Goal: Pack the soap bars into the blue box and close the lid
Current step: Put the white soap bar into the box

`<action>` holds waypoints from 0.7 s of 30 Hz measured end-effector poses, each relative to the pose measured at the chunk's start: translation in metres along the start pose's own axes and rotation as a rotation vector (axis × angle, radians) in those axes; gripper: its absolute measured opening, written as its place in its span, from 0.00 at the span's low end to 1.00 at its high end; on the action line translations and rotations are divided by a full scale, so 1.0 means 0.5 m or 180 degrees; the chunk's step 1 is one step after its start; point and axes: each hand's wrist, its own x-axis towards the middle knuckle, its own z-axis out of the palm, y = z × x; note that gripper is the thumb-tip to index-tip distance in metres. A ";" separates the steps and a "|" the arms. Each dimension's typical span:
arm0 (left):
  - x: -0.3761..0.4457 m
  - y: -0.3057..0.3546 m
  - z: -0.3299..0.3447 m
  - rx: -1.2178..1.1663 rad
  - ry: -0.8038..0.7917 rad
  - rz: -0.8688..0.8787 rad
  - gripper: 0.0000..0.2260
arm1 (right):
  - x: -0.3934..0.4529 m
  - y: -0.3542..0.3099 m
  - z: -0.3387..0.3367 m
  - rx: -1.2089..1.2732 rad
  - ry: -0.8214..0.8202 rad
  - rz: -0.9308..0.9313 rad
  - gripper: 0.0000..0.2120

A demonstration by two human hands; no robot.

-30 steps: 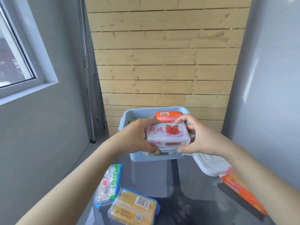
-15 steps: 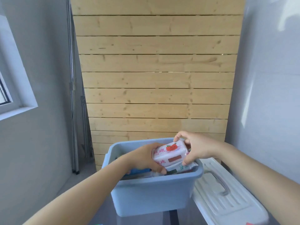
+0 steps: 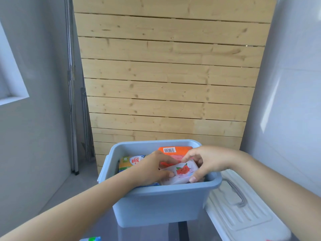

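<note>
The blue box stands open on the dark glass table. Inside it, both hands hold a white soap bar with a red rose print, tilted, low in the box's near right part. My left hand grips its left end and my right hand grips its right end. Behind it lie an orange soap pack with a barcode and a yellow-green and white pack. The white lid with a grey handle lies flat to the right of the box.
A wooden slat wall rises close behind the box, with grey walls on both sides. The corner of another soap pack shows at the bottom edge, and a red scrap at the bottom right.
Both hands have lowered the rose soap bar from above the rim down into the box. The camera view has moved closer and tilted up, so the loose soaps on the table left the view.
</note>
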 end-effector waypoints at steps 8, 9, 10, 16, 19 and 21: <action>0.001 0.003 0.001 -0.0772 -0.0031 -0.0239 0.05 | -0.008 -0.006 0.018 -0.0091 0.0451 -0.0100 0.20; 0.001 0.004 0.001 -0.0698 -0.0158 -0.0188 0.08 | -0.011 -0.004 0.023 -0.0139 0.0415 -0.0051 0.22; 0.002 0.007 0.002 -0.0628 -0.0278 -0.0114 0.10 | -0.016 -0.003 0.028 -0.0225 0.0411 0.0013 0.23; 0.012 0.013 0.012 -0.0539 -0.0587 -0.0286 0.16 | -0.028 0.003 0.044 -0.0263 0.0365 0.0463 0.32; 0.003 0.027 0.013 -0.0516 -0.0573 -0.0510 0.19 | -0.032 -0.008 0.046 -0.0015 0.0470 0.0499 0.35; -0.013 0.045 0.012 -0.0146 -0.0384 -0.0480 0.21 | -0.047 -0.014 0.048 0.0289 0.0614 0.0520 0.34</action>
